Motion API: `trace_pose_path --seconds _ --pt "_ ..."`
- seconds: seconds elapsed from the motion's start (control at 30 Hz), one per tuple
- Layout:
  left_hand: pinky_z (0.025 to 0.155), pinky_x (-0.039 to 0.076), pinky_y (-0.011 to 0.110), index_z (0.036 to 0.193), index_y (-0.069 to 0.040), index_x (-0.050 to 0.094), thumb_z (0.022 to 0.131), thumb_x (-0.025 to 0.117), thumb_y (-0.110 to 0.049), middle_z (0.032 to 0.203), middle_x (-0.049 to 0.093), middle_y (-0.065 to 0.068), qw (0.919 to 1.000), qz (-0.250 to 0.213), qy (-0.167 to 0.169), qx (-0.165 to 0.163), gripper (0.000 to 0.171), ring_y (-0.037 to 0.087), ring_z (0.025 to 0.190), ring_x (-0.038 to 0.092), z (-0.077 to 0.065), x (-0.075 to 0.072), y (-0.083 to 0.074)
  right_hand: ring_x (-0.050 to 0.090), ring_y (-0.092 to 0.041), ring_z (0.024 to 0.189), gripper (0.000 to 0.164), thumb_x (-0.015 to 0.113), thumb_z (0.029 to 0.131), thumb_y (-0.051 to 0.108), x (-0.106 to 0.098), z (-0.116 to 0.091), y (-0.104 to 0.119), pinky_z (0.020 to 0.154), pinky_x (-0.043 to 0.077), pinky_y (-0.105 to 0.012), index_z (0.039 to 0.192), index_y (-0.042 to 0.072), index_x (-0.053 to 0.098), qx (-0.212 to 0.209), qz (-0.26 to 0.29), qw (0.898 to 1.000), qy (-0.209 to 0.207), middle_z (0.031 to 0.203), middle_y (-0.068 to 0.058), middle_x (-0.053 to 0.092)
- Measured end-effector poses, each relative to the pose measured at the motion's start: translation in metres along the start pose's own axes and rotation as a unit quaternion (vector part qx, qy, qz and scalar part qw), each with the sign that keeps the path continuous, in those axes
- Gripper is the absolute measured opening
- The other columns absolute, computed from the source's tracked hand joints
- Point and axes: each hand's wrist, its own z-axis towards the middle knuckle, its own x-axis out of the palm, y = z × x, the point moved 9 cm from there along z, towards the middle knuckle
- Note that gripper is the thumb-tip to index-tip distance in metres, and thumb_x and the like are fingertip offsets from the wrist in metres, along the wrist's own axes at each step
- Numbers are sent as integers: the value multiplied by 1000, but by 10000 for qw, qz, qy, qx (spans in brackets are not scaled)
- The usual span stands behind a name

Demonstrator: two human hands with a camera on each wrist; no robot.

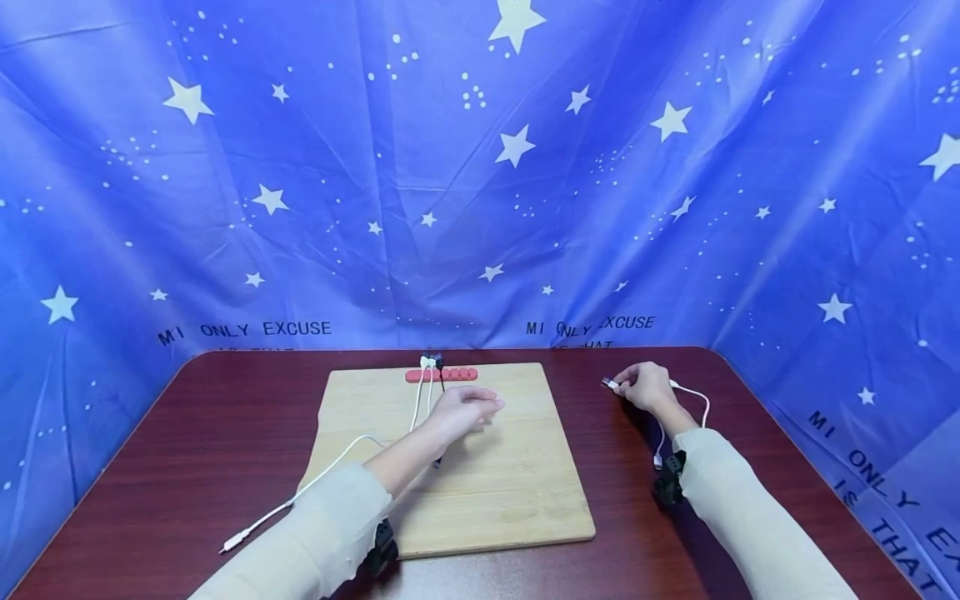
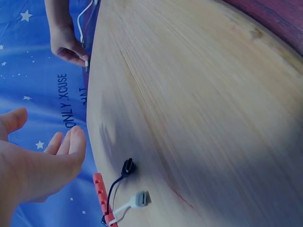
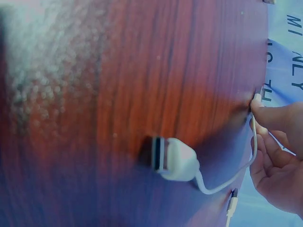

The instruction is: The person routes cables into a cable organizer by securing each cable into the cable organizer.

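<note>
My right hand (image 1: 647, 385) pinches a white USB cable (image 1: 611, 383) near its plug, over the right part of the table. A white connector (image 3: 180, 161) of a cable hangs close to the right wrist camera, and a second white plug (image 3: 232, 204) shows lower down. My left hand (image 1: 465, 412) is held above the wooden board (image 1: 517, 492) with its fingers extended, holding nothing. Behind it, a red cable holder (image 1: 459, 375) lies along the board's far edge. White and black cables sit in its left slots; a black connector (image 2: 128, 167) and white connector (image 2: 139, 199) lie over the board.
A white cable plug (image 1: 236, 540) lies on the dark red table (image 1: 180, 467), left of the board. A blue curtain with stars (image 1: 450, 167) stands behind the table and along its sides.
</note>
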Motion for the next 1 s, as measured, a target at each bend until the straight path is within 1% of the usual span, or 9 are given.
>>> trace_pose_path --seconds 0.1,0.3,0.43,0.67,0.83,0.93,1.0 --pt "95 57 39 119 0 61 88 67 -24 117 67 18 10000 36 30 2 40 34 109 65 1 4 0 54 -11 63 9 72 77 8 1 0 1 61 42 -22 82 1 74 -5 -2 10000 46 65 -4 68" --pt "92 58 37 118 1 61 87 69 -23 115 68 18 9999 -87 87 -80 40 33 106 66 5 15 -2 55 -11 64 8 69 79 7 4 -1 0 60 43 -22 82 1 74 56 -4 9999 110 68 -6 70" --pt "91 58 36 117 -1 62 86 70 -24 114 68 17 9998 -95 105 -118 39 33 106 66 7 21 -3 56 -8 63 10 68 81 9 4 -2 -2 60 44 -21 84 2 74 79 45 9999 93 71 -7 72" --pt "91 58 37 117 0 62 86 69 -24 115 68 17 9998 -47 204 -73 39 33 106 66 10 30 -6 54 -5 61 16 67 85 14 1 -4 -2 57 44 -19 88 0 74 101 211 9997 36 75 -9 73" --pt "92 58 37 117 0 61 87 69 -24 115 68 18 9995 -47 288 -94 40 33 106 65 11 34 -6 53 -3 60 20 66 87 16 1 -8 -4 56 43 -19 94 -2 73 318 493 9982 148 77 -9 74" --pt "92 58 38 117 1 61 87 69 -23 115 68 18 9995 -68 306 -86 39 34 107 65 12 35 -6 54 0 60 24 65 88 16 1 -8 -6 56 45 -17 100 -4 72 503 909 9943 249 79 -9 75" --pt "92 58 38 117 1 61 87 69 -23 115 68 18 9994 -101 314 -93 39 34 107 65 12 36 -6 55 2 60 27 63 90 14 3 -9 -7 56 48 -15 104 -7 69 628 1358 9880 374 79 -8 75"
